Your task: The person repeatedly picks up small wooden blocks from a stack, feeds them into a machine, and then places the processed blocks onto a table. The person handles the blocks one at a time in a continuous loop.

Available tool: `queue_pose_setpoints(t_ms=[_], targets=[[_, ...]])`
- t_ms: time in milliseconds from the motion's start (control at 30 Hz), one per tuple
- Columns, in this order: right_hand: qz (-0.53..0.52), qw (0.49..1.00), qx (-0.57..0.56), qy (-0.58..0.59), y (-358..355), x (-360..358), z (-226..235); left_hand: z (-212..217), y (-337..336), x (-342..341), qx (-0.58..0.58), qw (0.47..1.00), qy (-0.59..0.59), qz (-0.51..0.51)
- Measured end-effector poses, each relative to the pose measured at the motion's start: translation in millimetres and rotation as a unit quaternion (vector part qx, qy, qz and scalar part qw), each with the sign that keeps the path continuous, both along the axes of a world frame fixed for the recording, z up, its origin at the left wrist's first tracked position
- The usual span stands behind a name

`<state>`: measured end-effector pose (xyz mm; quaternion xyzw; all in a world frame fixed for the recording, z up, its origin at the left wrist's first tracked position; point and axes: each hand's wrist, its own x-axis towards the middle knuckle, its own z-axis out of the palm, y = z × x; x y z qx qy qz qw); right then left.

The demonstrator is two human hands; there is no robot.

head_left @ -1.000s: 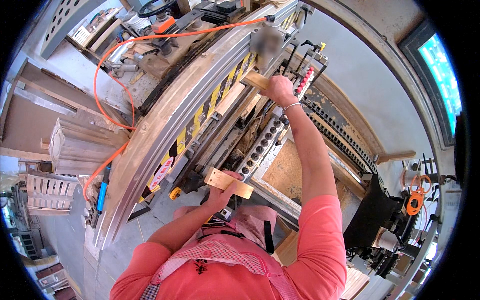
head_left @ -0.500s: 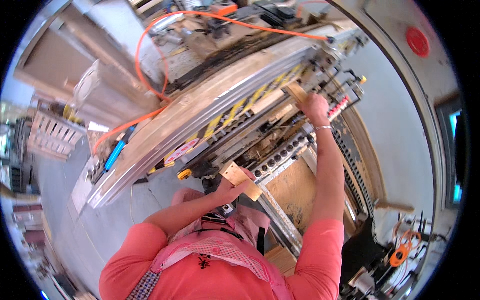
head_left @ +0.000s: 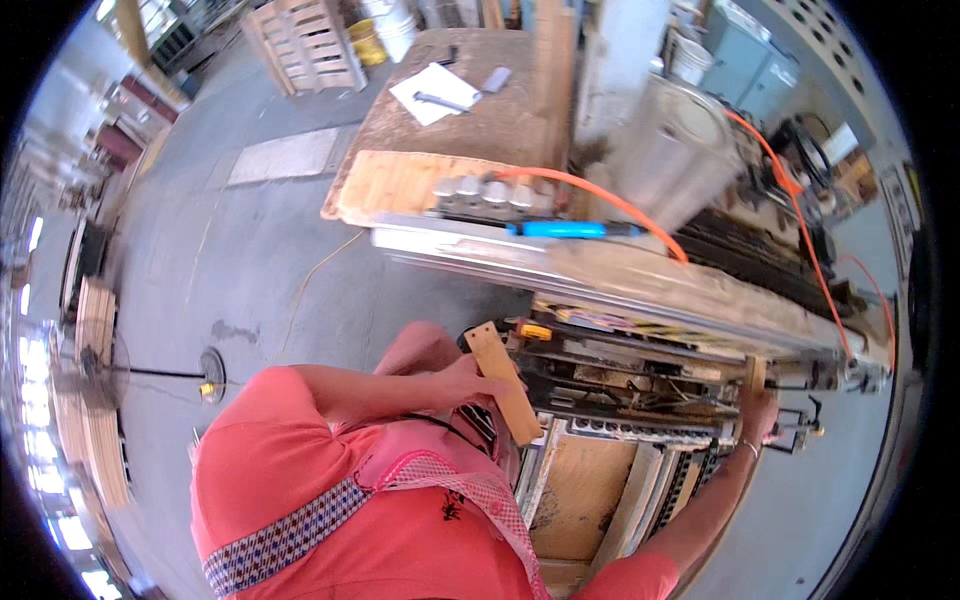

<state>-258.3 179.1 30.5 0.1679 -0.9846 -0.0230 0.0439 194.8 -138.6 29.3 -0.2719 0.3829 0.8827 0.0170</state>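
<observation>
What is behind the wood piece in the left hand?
Beyond the piece, the machine shows at right and the pink apron at lower left; anything directly behind it is covered and cannot be seen.

The flat rectangular wooden board with drilled holes lies in the bare left hand, left of the long grey metal machine. The bare right hand, with a short pale wooden strip ahead of it, is at the machine's right end. Behind the machine's left end, a white paper sheet lies on the brown wooden table; a slatted wooden pallet stands left.
</observation>
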Motion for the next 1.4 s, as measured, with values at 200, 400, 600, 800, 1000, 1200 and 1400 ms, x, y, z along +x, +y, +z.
queue_pose_setpoints(t_ms=[200,400,600,800,1000,1200,1400], targets=[[-0.021,0.995,-0.029,0.090,-0.2,17.9,-5.6,-45.9,-115.4,93.5,-0.219,0.947,-0.087,0.218],[-0.076,0.987,-0.125,0.072,-34.6,127.0,2.2,-96.0,-322.5,187.1,-0.348,0.809,-0.237,0.409],[-0.118,0.986,-0.115,0.012,-70.1,264.8,-16.0,-164.4,-509.5,213.3,-0.392,0.763,-0.316,0.404],[-0.034,0.994,-0.029,-0.095,-73.7,368.3,-25.5,-234.1,-581.9,175.7,-0.400,0.776,-0.362,0.328],[-0.164,0.953,-0.115,-0.226,-85.2,449.4,0.1,-254.0,-590.0,147.6,-0.376,0.797,-0.390,0.267],[-0.070,0.983,0.020,-0.168,-83.4,517.1,-5.8,-297.1,-606.0,144.6,-0.493,0.760,-0.396,0.152],[-0.318,0.924,0.018,-0.214,-94.4,564.1,-15.4,-322.1,-612.6,148.2,-0.300,0.883,-0.292,0.211]])
